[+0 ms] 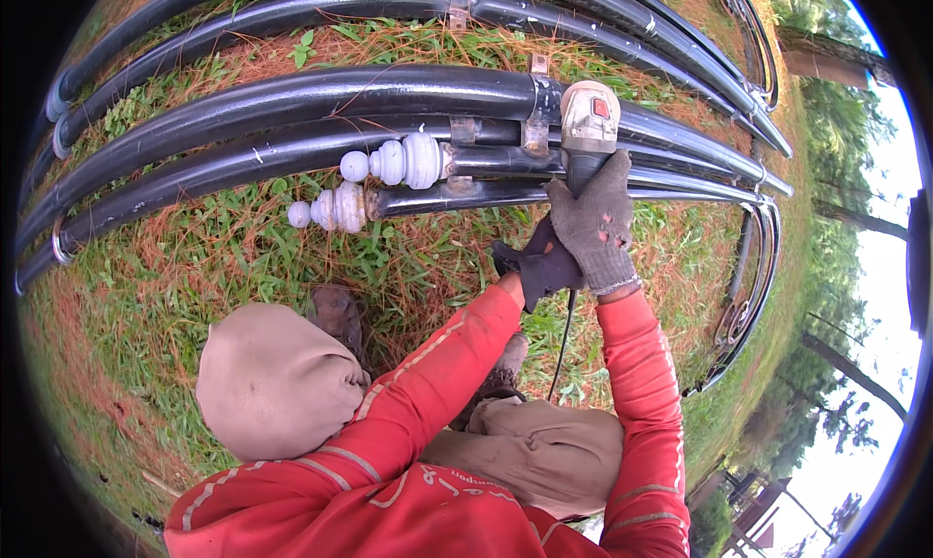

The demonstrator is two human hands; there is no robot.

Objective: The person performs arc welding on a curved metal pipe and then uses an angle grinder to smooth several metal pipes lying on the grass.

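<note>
Both my gloved hands are at a corded power tool that looks like an angle grinder (589,121), with a pale, scuffed housing, a red button and a dark neck. My right hand (595,218), in a grey knit glove with worn holes, wraps round the neck. Just below and left of it, my left hand (546,264) in a dark glove is closed at the tool's rear, its fingers partly hidden by the right. The tool lies over glossy black pipes (476,84) joined by metal brackets (535,136); no disc shows. A black cord (562,349) hangs below my hands.
Two pale, stepped finials with ball tips, an upper one (394,161) and a lower one (335,208), sit on pipe ends left of my hands. More black pipes (321,6) lie beyond. Grass and pine needles (185,286) cover the ground. Curled black metalwork (743,305) stands right, before trees.
</note>
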